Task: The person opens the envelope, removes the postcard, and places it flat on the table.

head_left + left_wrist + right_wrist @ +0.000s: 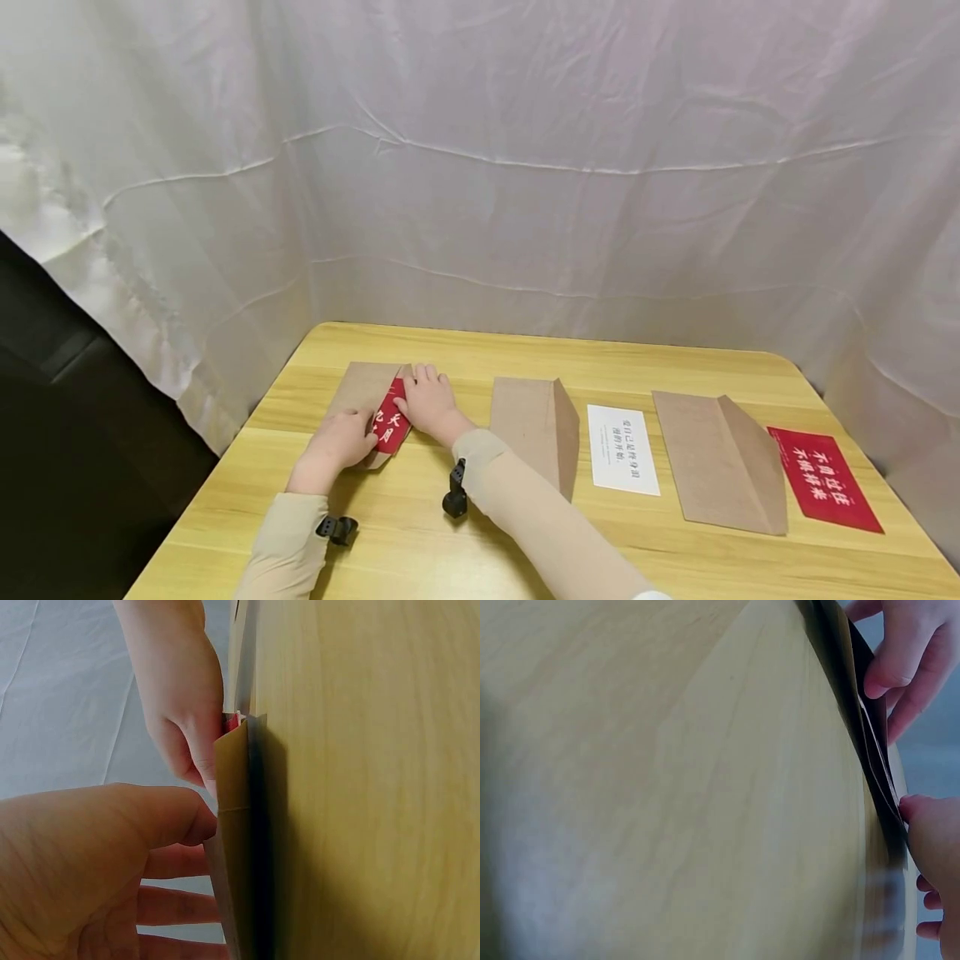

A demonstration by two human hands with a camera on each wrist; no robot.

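Observation:
At the table's left lies a brown paper envelope (365, 381) with a red card (390, 418) with white characters partly inside its mouth. My left hand (341, 437) pinches the envelope's near edge beside the card, thumb at the mouth and fingers over the paper. In the left wrist view its thumb (180, 817) meets the envelope edge (234, 795). My right hand (433, 406) rests at the card's far right part, fingers fairly straight and thumb touching it. The right wrist view shows the right hand (937, 840) beside the dark envelope edge, fingers spread.
To the right lie a second brown envelope (525, 425), a white card (621, 450), a third brown envelope (712, 467) and another red card (825, 479). My right forearm passes over the second envelope's near end. A pale curtain (540, 208) hangs behind the wooden table (420, 533).

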